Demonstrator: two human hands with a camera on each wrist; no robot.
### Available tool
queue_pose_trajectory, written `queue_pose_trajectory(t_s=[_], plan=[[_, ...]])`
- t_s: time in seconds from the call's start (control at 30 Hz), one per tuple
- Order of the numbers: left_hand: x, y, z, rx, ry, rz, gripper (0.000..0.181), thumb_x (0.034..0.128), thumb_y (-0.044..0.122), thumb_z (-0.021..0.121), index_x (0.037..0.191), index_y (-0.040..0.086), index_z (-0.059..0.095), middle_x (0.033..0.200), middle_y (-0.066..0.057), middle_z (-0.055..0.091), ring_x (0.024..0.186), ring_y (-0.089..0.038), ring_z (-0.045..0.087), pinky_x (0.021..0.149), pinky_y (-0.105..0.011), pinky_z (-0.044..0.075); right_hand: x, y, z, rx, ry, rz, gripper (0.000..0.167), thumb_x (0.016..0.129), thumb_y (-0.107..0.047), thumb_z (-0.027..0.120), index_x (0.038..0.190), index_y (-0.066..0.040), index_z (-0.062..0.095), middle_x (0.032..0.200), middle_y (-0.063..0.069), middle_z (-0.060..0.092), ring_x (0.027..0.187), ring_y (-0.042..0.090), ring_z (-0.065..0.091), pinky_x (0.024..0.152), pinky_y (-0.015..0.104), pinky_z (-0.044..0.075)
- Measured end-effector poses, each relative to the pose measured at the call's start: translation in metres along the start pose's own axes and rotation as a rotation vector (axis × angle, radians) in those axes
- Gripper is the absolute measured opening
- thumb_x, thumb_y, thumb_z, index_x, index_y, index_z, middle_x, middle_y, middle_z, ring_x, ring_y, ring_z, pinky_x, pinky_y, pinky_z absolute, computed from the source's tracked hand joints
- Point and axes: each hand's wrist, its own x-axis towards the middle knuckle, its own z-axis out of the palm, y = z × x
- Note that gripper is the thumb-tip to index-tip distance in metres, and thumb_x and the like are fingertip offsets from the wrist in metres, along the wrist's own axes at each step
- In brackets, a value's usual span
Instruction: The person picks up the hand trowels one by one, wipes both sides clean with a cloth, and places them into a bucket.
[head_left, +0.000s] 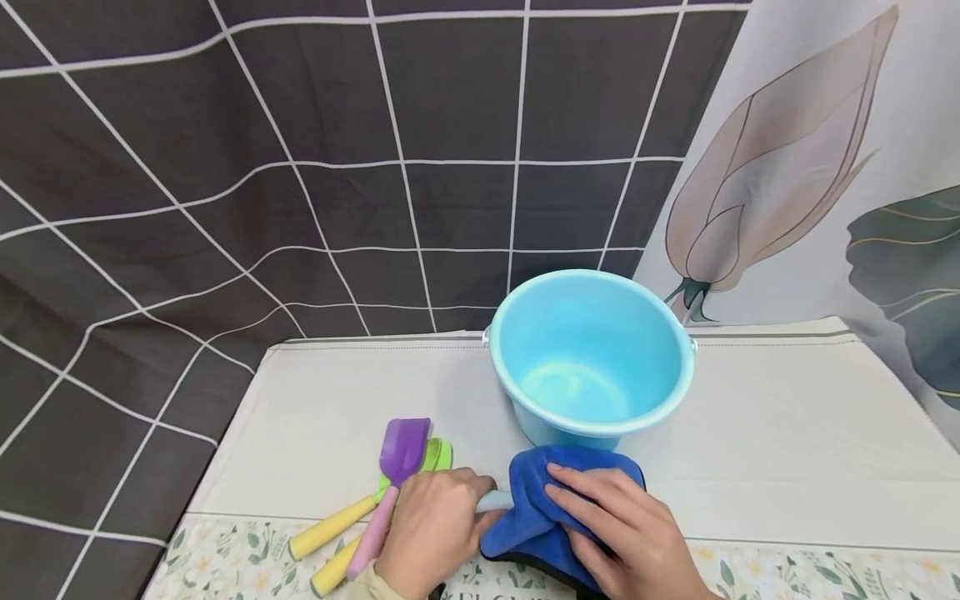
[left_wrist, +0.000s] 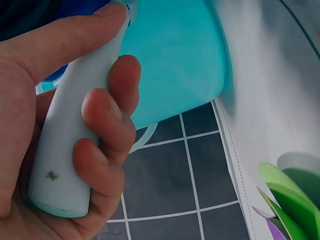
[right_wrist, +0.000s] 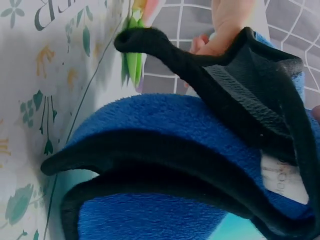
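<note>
My left hand [head_left: 435, 525] grips the pale blue handle [left_wrist: 72, 125] of a tool, its fingers wrapped round it in the left wrist view. The tool's head is hidden under a blue cloth [head_left: 536, 479] with black edging, so its kind cannot be told. Over that cloth lies my right hand [head_left: 633, 529], holding it around the tool's covered end. In the right wrist view the cloth hangs in folds and shows a white label [right_wrist: 284, 179]. Just behind the cloth stands a light blue bucket [head_left: 517, 392].
Left of my left hand lie a purple toy shovel [head_left: 405, 450] with a pink handle and green tools [head_left: 444, 454] with yellow handles [head_left: 330, 529], overlapping. The white tabletop [head_left: 337, 400] has a floral front strip. A dark, white-gridded backdrop [head_left: 457, 208] rises behind.
</note>
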Motion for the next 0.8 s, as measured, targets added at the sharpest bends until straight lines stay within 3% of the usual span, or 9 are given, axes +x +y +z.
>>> queue_pose_trajectory(t_s=[0.27, 0.43, 0.63, 0.8], plan=[[0.001, 0.002, 0.001, 0.042, 0.007, 0.023, 0.019, 0.0792, 0.030, 0.084, 0.088, 0.015, 0.078, 0.070, 0.006, 0.068, 0.055, -0.007, 0.058, 0.047, -0.021, 0.039, -0.008, 0.004, 0.002, -0.078, -0.181, 0.081, 0.035, 0.106, -0.033, 0.050, 0.125, -0.014, 0.071, 0.128, 0.004, 0.066, 0.111, 0.019, 0.061, 0.099, 0.021, 0.043], [0.002, 0.002, 0.000, 0.042, -0.004, 0.032, 0.012, 0.0778, 0.024, 0.081, 0.085, 0.015, 0.077, 0.064, 0.008, 0.061, 0.050, -0.004, 0.049, 0.044, -0.018, 0.030, -0.009, 0.004, 0.001, -0.113, -0.267, 0.101, 0.033, 0.103, -0.037, 0.056, 0.130, -0.022, 0.068, 0.131, -0.002, 0.065, 0.115, 0.016, 0.059, 0.100, 0.022, 0.042], [0.003, 0.002, 0.001, 0.023, -0.017, 0.044, 0.008, 0.0779, 0.020, 0.079, 0.078, 0.015, 0.073, 0.059, 0.010, 0.055, 0.047, -0.001, 0.039, 0.043, -0.017, 0.025, -0.010, 0.006, -0.001, -0.136, -0.349, 0.090, 0.035, 0.099, -0.036, 0.063, 0.131, -0.024, 0.067, 0.136, -0.001, 0.062, 0.121, 0.018, 0.057, 0.109, 0.021, 0.033], [0.002, 0.003, 0.000, 0.032, -0.025, 0.058, 0.012, 0.0786, 0.021, 0.078, 0.073, 0.016, 0.069, 0.057, 0.011, 0.049, 0.046, -0.001, 0.037, 0.042, -0.017, 0.023, -0.013, 0.009, 0.001, -0.155, -0.373, 0.077, 0.036, 0.103, -0.040, 0.055, 0.132, -0.021, 0.067, 0.141, -0.001, 0.059, 0.126, 0.017, 0.056, 0.112, 0.020, 0.029]])
